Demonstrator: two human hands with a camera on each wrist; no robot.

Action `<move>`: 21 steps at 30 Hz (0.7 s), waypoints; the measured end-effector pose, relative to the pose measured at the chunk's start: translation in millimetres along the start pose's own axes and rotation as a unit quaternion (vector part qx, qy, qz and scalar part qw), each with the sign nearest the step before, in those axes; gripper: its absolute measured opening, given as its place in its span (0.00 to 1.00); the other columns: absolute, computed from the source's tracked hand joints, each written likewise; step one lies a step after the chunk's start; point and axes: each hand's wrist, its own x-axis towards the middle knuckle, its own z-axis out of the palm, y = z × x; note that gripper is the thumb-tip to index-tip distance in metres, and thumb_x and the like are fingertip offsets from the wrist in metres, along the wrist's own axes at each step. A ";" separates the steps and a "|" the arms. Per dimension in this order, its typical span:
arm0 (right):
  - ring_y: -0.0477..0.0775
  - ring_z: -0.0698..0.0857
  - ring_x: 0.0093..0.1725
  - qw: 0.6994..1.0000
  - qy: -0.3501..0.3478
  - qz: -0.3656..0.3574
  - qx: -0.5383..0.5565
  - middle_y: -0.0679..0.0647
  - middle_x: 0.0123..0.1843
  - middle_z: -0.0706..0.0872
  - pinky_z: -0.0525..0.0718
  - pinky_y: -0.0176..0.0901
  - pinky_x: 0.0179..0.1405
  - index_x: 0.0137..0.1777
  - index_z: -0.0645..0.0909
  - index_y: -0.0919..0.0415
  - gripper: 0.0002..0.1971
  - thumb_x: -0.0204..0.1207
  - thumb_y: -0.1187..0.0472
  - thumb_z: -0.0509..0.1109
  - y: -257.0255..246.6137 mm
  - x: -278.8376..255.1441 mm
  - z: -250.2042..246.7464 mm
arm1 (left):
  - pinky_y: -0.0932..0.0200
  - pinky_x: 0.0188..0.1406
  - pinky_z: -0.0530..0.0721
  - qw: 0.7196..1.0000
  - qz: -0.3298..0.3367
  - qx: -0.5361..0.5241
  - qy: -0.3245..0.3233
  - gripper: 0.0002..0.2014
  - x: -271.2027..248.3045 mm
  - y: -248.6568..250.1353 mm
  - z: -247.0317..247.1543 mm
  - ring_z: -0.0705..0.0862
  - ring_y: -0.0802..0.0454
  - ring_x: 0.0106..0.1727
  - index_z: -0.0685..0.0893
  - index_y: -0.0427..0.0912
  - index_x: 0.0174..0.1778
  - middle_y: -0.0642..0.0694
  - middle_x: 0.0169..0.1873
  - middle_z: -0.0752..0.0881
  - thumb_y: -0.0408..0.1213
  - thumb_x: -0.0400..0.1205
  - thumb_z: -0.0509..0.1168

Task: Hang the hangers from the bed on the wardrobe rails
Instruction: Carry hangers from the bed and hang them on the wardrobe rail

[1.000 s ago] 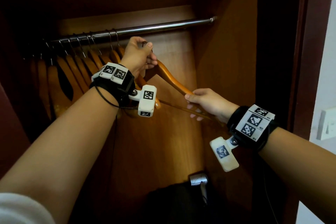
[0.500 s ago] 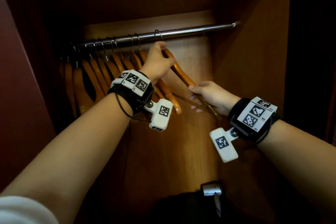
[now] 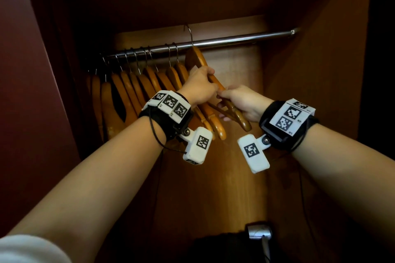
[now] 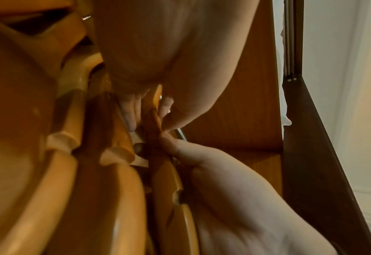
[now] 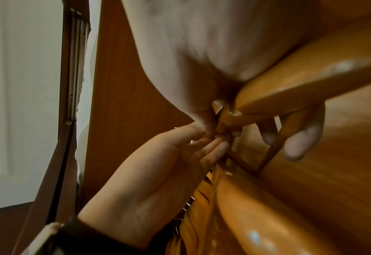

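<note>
In the head view a wooden hanger (image 3: 197, 60) is held up at the steel wardrobe rail (image 3: 245, 36), just right of a row of several hung wooden hangers (image 3: 136, 85). Its metal hook (image 3: 189, 34) crosses the rail and its curve stands higher than the rail. My left hand (image 3: 203, 83) grips the hanger's upper arm. Just below it, my right hand (image 3: 237, 100) grips the lower arm and crossbar. The left wrist view shows my left fingers (image 4: 133, 112) curled round the hanger (image 4: 156, 124). In the right wrist view my right fingers (image 5: 298, 141) wrap the hanger (image 5: 311, 82).
The rail's right half (image 3: 273, 33) carries no hangers up to the wardrobe's right wall (image 3: 320, 74). A dark red door panel (image 3: 32, 92) stands at the left. Low in the wardrobe sit a silver fitting (image 3: 258, 232) and a dark object (image 3: 222, 245).
Both hands have lifted the hanger, turned it steeper and brought it closer to the hung row. Its hook now rises above the rail. My right hand has closed in on my left.
</note>
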 end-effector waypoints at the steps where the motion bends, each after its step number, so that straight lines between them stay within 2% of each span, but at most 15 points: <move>1: 0.59 0.86 0.39 1.000 -0.002 0.001 0.000 0.64 0.53 0.82 0.89 0.44 0.29 0.67 0.75 0.64 0.16 0.88 0.53 0.62 1.1 1.6 1.0 | 0.46 0.67 0.83 1.000 -0.001 0.006 0.000 0.27 0.1 -1.3 0.6 0.80 0.44 0.66 0.75 0.47 0.74 0.43 0.67 0.75 0.35 0.77 0.71; 5: 0.59 0.85 0.36 1.000 -0.011 0.022 0.013 0.64 0.51 0.81 0.88 0.45 0.25 0.62 0.76 0.64 0.14 0.88 0.53 0.61 4.5 5.5 6.5 | 0.48 0.71 0.80 0.999 0.001 0.045 0.006 0.28 -0.2 -5.6 3.0 0.78 0.44 0.70 0.75 0.43 0.76 0.41 0.72 0.73 0.34 0.79 0.70; 8: 0.59 0.84 0.34 0.999 -0.018 0.029 0.020 0.63 0.45 0.81 0.89 0.48 0.28 0.59 0.77 0.65 0.13 0.88 0.54 0.61 4.1 7.7 11.2 | 0.49 0.68 0.82 0.998 0.006 0.067 0.013 0.27 -0.8 -6.6 3.0 0.80 0.43 0.68 0.78 0.41 0.74 0.39 0.69 0.77 0.35 0.78 0.71; 10: 0.58 0.84 0.34 0.999 -0.021 0.030 0.025 0.61 0.41 0.82 0.89 0.50 0.30 0.57 0.78 0.65 0.13 0.88 0.54 0.62 4.3 8.8 14.4 | 0.54 0.67 0.81 0.997 0.002 0.074 0.018 0.26 -1.4 -7.6 1.6 0.79 0.44 0.68 0.79 0.41 0.74 0.40 0.70 0.77 0.36 0.77 0.72; 12: 0.58 0.84 0.36 0.999 -0.025 0.032 0.037 0.63 0.42 0.81 0.89 0.52 0.31 0.58 0.78 0.67 0.14 0.88 0.54 0.63 6.0 10.0 17.4 | 0.60 0.61 0.80 0.996 0.011 0.084 0.026 0.25 -2.5 -8.4 -0.1 0.78 0.45 0.69 0.80 0.40 0.73 0.41 0.71 0.77 0.36 0.78 0.71; 14: 0.62 0.83 0.41 0.998 -0.029 0.028 0.052 0.66 0.46 0.80 0.90 0.62 0.44 0.60 0.79 0.68 0.13 0.87 0.56 0.64 8.5 10.3 21.6 | 0.61 0.57 0.78 0.995 0.022 0.095 0.024 0.23 -5.1 -9.3 -1.4 0.79 0.46 0.69 0.81 0.40 0.71 0.41 0.70 0.78 0.35 0.79 0.70; 16: 0.64 0.81 0.48 0.997 -0.027 0.025 0.066 0.67 0.50 0.80 0.83 0.73 0.62 0.62 0.80 0.70 0.13 0.87 0.60 0.64 10.6 11.0 25.1 | 0.57 0.62 0.81 0.995 0.021 0.100 0.016 0.20 -8.6 -9.9 -1.5 0.80 0.47 0.68 0.84 0.41 0.68 0.42 0.67 0.82 0.36 0.79 0.69; 17: 0.64 0.81 0.49 0.997 -0.026 0.022 0.069 0.68 0.50 0.80 0.81 0.74 0.65 0.63 0.80 0.71 0.13 0.87 0.61 0.63 11.7 11.7 26.6 | 0.54 0.65 0.81 0.994 0.020 0.103 0.013 0.19 -10.3 -10.2 -1.6 0.81 0.47 0.67 0.85 0.41 0.67 0.43 0.66 0.83 0.37 0.79 0.69; 18: 0.64 0.82 0.47 0.997 -0.025 0.016 0.070 0.68 0.48 0.81 0.82 0.71 0.63 0.61 0.80 0.71 0.12 0.87 0.62 0.63 12.6 11.5 27.6 | 0.52 0.67 0.81 0.994 0.018 0.105 0.012 0.18 -11.6 -10.6 -1.4 0.81 0.47 0.67 0.85 0.42 0.66 0.43 0.65 0.84 0.37 0.79 0.69; 21: 0.57 0.85 0.39 0.998 -0.025 -0.007 0.061 0.61 0.42 0.86 0.87 0.53 0.47 0.54 0.81 0.65 0.08 0.87 0.60 0.63 13.7 6.7 28.7 | 0.52 0.68 0.81 0.995 0.018 0.101 0.008 0.17 -14.3 -12.5 -2.3 0.81 0.48 0.66 0.87 0.44 0.63 0.45 0.63 0.85 0.37 0.79 0.69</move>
